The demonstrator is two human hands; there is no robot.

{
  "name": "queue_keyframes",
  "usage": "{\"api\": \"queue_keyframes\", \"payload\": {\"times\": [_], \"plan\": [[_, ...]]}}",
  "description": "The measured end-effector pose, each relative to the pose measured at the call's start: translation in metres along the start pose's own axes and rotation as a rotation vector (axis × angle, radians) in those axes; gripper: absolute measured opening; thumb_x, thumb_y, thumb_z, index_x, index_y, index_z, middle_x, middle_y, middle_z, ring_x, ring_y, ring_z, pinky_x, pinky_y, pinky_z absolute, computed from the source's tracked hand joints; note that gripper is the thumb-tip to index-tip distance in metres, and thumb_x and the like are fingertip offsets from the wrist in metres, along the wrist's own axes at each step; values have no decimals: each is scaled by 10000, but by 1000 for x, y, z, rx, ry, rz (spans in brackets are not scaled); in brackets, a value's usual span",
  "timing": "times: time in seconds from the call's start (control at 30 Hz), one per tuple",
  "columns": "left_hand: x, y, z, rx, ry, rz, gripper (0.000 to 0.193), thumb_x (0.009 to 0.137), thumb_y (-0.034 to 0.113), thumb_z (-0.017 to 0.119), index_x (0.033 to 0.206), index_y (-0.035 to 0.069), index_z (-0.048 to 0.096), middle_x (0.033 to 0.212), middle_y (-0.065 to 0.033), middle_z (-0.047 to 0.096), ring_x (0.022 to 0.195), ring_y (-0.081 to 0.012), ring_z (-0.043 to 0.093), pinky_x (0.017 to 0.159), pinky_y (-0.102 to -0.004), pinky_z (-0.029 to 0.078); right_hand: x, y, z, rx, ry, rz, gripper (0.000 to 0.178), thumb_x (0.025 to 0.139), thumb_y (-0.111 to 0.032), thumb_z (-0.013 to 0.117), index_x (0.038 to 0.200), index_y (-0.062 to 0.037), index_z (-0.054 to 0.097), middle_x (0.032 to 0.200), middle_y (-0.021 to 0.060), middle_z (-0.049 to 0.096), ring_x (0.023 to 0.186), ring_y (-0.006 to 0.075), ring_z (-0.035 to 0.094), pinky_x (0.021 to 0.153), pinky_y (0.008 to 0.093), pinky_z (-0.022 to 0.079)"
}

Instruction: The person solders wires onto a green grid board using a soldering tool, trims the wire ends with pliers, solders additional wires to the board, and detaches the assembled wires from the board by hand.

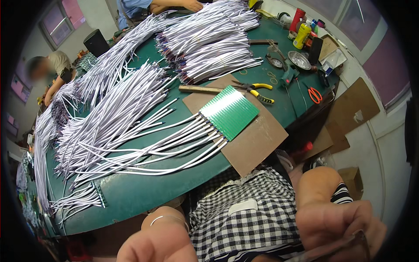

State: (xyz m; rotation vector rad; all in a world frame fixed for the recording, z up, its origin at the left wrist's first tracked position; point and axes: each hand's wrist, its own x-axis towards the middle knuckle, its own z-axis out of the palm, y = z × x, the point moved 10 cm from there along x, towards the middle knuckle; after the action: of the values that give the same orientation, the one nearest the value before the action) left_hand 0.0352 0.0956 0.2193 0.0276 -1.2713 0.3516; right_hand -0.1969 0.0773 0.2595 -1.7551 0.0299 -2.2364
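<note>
My left hand [159, 242] is raised close to the camera at the lower edge, blurred, with a thin bangle on its wrist; its fingers are out of frame. My right hand [338, 225] is also close and blurred at the lower right, fingers curled beside a thin dark-rimmed translucent edge [349, 245]. Neither hand touches the table. Ahead of both lies a green circuit-board panel [230, 111] on a brown cardboard sheet [262, 142], with several white cables [174, 142] running from the panel's left edge.
Big bundles of white cables [209, 39] cover the green table [144, 194]. Yellow-handled pliers [258, 91], orange scissors [314, 94], a metal dish [299, 60] and bottles [301, 35] lie far right. Other people work at the left [49, 70] and top [148, 6].
</note>
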Motion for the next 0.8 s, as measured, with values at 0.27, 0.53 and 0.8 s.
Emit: {"api": "queue_keyframes", "payload": {"times": [0.27,0.53,0.8], "plan": [[-117,-169,15,95,-535,-795,313,732,11,586,1041,50,563,968,-109,582,871,-218,533,788,-338,418,-13,73,-21,-881,-524,-131,193,684,-89,629,856,-23,571,895,118,560,812,301,563,741,374,472],[-251,-218,3,381,-1431,-886,681,701,474,699,1190,34,522,996,-152,569,929,-332,519,828,-423,405,-124,311,-145,-884,-638,951,343,785,-159,625,1072,-8,512,964,155,568,910,291,558,808,364,436],[-255,-191,6,152,-1637,-946,932,559,623,721,1276,78,479,1117,-143,517,1020,-332,466,901,-428,360,-158,349,-167,-961,-695,1227,394,762,-205,669,1075,-19,517,912,121,566,834,252,560,729,352,446]]}}
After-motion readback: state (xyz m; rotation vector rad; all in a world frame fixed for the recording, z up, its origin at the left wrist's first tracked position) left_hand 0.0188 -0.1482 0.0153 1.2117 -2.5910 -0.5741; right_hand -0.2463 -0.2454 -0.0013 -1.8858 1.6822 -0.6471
